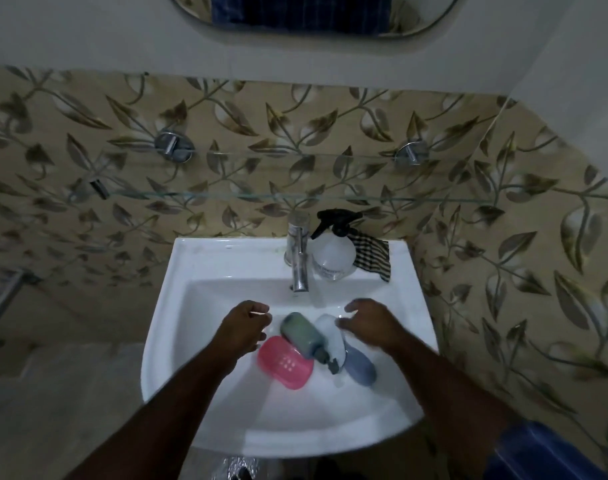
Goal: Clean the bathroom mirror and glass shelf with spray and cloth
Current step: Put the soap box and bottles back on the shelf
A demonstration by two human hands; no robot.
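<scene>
A clear spray bottle (331, 249) with a black trigger stands on the sink's back ledge, right of the tap. A checked cloth (372, 256) lies beside it. The glass shelf (295, 196) runs along the tiled wall above the sink, with nothing on it. The mirror (313, 13) shows at the top edge. My left hand (243, 327) hovers over the basin beside a pink soap dish (285, 362), fingers loosely apart, holding nothing. My right hand (368, 323) reaches over a white bottle (332, 336), fingers spread; I cannot tell whether it touches the bottle.
In the white sink (198, 258) lie a green pump bottle (304, 336) and a grey-blue bottle (361, 365). A chrome tap (298, 252) stands at the back centre. A metal towel bar (4, 299) sticks out on the left wall.
</scene>
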